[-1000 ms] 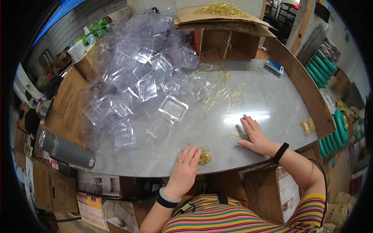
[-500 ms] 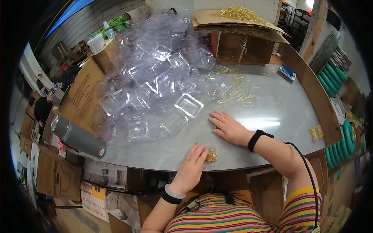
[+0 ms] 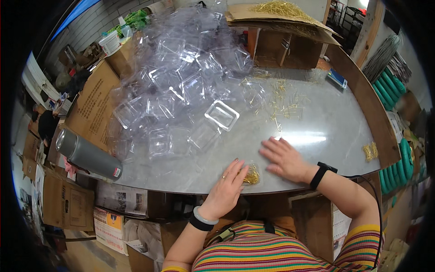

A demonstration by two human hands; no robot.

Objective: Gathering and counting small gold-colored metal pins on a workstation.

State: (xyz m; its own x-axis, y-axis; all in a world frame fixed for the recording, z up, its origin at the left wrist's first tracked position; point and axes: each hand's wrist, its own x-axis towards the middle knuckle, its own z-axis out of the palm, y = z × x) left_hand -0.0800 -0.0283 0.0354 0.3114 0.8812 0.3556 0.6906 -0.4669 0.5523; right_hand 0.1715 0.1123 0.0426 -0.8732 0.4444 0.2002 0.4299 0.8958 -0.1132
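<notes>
My left hand (image 3: 225, 189) lies at the near table edge with its fingers stretched out. They touch the left side of a small clear plastic clamshell pack (image 3: 257, 178) filled with gold wire hooks (image 3: 249, 175). To the right of that pack, my right hand (image 3: 286, 159) is open, palm down, at or just above the tabletop, with nothing seen in it. Beyond its fingertips, loose gold wire hooks (image 3: 286, 110) are scattered on the grey table (image 3: 317, 158). Left of them sits a clear plastic clamshell (image 3: 222, 115), at the edge of a large heap of clear clamshells (image 3: 181, 77).
A grey thermos flask (image 3: 88, 154) stands at the left edge by a cardboard sheet (image 3: 94, 97). At the back, a cardboard box (image 3: 290, 50) carries a pile of gold wire hooks (image 3: 283, 12). A bundle of hooks (image 3: 370, 151) and a blue box (image 3: 337, 79) lie by the right-hand wooden rim (image 3: 367, 95).
My right hand has moved right and toward me, away from the clamshells. A gold hook now shows ahead of its fingertips. My left hand stays beside the filled pack.
</notes>
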